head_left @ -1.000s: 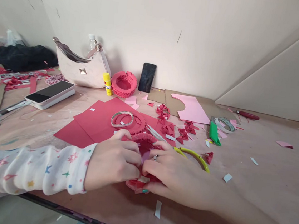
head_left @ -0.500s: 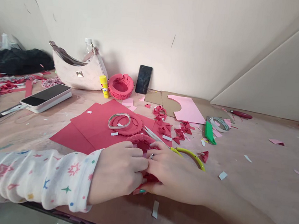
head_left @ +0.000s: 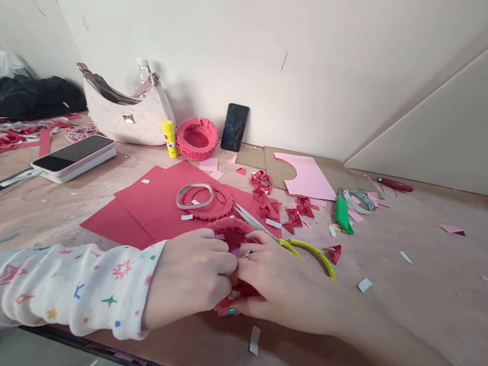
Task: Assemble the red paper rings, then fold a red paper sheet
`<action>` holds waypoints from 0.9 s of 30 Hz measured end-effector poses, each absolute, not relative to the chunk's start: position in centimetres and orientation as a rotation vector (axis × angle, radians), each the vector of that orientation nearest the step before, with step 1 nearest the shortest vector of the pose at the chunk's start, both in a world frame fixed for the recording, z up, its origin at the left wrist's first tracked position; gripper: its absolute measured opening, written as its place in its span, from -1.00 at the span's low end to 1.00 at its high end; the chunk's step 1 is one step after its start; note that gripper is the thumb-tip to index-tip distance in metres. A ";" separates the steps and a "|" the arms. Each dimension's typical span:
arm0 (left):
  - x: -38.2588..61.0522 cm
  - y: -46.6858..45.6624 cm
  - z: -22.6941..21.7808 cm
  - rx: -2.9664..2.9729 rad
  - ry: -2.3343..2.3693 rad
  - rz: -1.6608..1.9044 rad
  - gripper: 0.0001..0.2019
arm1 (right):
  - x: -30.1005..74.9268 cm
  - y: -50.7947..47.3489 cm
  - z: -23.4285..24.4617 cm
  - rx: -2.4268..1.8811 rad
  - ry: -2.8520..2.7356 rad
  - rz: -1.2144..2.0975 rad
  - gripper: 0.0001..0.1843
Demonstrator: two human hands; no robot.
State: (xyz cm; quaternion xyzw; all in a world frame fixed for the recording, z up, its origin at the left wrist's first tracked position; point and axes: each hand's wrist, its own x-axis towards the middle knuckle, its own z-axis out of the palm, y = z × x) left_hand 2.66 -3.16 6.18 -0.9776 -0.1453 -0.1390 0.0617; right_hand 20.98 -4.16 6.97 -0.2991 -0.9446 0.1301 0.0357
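Pinkish desk (head_left: 436,275) against a pale wall, strewn with red paper offcuts. Left hand (head_left: 191,277) and right hand (head_left: 289,288) meet over a red folded-paper ring (head_left: 232,230), the fingers (head_left: 217,262) of both curled and apparently pinching its near rim, though the contact is partly hidden. Yellow-handled scissors (head_left: 313,254) lie just right of the fingers, and red sheets (head_left: 144,204) lie beyond them to the left.

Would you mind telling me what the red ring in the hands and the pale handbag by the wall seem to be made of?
The red ring looks like matte craft paper: folded, jagged pieces form its rim, like the scraps nearby. The pale handbag seems leather or faux leather, smooth with a slight sheen and a metal clasp.
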 end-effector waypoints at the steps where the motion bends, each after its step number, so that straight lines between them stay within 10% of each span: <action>1: 2.7 -3.1 6.2 -2.955 -0.434 -0.421 -0.70 | 21.0 -4.2 7.0 -0.919 -2.901 0.401 -0.77; 27: 2.7 -3.2 6.0 -2.974 -0.424 -0.472 -0.66 | 20.9 -4.2 7.0 -0.934 -2.922 0.319 -0.79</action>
